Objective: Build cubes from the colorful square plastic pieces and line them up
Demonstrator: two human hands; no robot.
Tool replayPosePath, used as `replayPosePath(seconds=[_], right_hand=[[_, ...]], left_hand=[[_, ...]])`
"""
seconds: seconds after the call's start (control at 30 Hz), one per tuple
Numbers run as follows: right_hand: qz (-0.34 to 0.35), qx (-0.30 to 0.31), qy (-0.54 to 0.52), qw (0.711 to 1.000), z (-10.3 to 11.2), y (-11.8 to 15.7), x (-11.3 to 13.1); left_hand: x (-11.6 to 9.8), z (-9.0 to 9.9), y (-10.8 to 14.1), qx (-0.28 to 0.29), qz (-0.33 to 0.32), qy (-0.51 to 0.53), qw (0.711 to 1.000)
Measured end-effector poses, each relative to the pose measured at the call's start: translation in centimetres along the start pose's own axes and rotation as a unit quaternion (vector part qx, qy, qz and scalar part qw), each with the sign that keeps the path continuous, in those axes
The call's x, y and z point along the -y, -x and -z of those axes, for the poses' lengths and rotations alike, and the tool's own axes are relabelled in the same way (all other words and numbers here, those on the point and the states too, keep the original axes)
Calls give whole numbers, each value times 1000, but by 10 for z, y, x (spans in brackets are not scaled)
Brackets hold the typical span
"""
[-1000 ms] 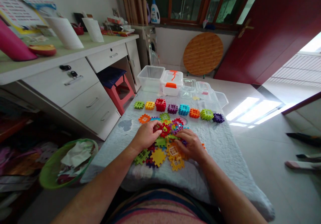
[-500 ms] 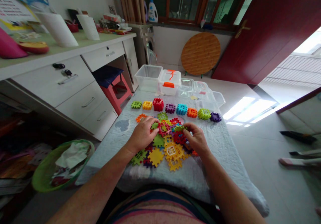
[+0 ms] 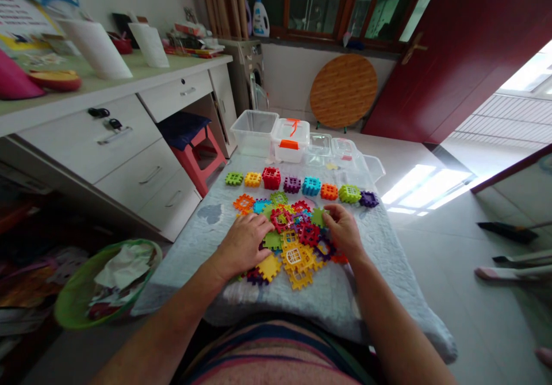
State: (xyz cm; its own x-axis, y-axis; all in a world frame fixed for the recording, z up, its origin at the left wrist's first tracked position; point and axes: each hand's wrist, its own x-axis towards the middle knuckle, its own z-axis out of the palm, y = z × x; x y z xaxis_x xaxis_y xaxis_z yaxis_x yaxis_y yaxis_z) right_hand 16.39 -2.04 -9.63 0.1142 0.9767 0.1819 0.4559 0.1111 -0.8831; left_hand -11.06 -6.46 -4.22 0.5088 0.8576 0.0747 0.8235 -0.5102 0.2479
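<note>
My right hand (image 3: 343, 231) pinches a flat green building tile (image 3: 318, 217) by its right edge, at the right side of a heap of interlocking plastic tiles. Over the heap's left side lies my left hand (image 3: 245, 240), thumb and fingers apart, with no piece seen in its grasp. Its thumb is close to a yellow tile (image 3: 269, 266) and another green tile (image 3: 273, 240). Between the hands are a red window tile (image 3: 282, 219) and a dark red tile (image 3: 309, 234). Nearer to me lies a yellow window tile (image 3: 295, 257). Some tiles are covered by my left hand.
Behind the heap runs a row of assembled cubes, among them a red cube (image 3: 271, 178) and a blue cube (image 3: 311, 186). Clear plastic boxes (image 3: 254, 135) line the far end of the cloth-covered table (image 3: 379, 293). A green basket (image 3: 64, 304) stands on the floor at left.
My left hand has moved left and toward me, uncovering orange and blue tiles. My right hand has shifted slightly right; its green tile now shows its flat face.
</note>
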Motion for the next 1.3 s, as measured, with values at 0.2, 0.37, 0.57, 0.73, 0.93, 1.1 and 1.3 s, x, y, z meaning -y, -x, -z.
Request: replayPosePath(seconds=[0.2,0.37,0.57,0.73,0.93,1.1,1.3], right_hand=[[104,38,150,982,6,0,-14],[121,111,167,972,13,-1,-16],[139,119,161,970,12,-2,-16],[137,83,144,977,10,-2,-18],[147,66,119,980,11,0,-8],[153,64,103,981,11,2,-2],[156,102,102,977,10,2,13]], left_hand=[[1,2,-1,5,-53,6,999],[5,6,-3,4,-78,41,996],[11,25,-10,-21,-58,112,992],[4,35,-34,-21,-28,165,986],[-13,8,-78,-14,-41,166,985],[4,3,-84,-95,-32,150,984],[62,8,-57,-174,52,164,970]])
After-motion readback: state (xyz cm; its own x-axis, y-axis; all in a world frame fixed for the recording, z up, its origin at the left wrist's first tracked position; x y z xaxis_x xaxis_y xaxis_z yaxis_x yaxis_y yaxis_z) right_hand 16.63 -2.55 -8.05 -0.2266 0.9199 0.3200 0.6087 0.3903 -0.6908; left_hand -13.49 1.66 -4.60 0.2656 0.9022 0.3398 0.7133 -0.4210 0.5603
